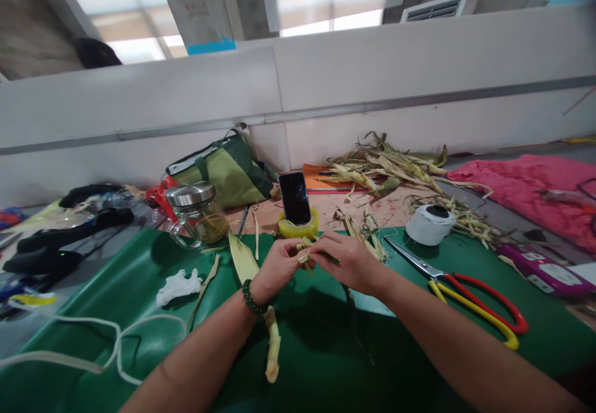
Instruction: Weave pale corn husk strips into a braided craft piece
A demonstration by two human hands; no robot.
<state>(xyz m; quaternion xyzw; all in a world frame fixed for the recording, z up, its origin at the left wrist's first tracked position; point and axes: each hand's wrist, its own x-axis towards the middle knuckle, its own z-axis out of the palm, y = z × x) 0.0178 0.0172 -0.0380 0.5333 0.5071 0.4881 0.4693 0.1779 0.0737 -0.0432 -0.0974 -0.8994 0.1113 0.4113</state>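
My left hand (278,269), with a green bead bracelet at the wrist, is closed on a small bundle of pale yellow-green corn husk (303,253). My right hand (342,259) pinches the same husk from the other side, fingertips close to those of the left. Parts of the husk are hidden by the fingers. Under my left forearm lies a husk leaf (242,261) with a thick pale stalk (272,351) showing below the wrist. Just beyond my hands a phone (295,199) leans upright in a yellow holder (305,225).
Scissors (437,273) with red and yellow handles lie right on the green mat (326,363), near a white thread spool (429,225). A glass jar (202,217), crumpled white tissue (179,287) and white cable (118,332) are left. Dried husks (386,167) pile up behind.
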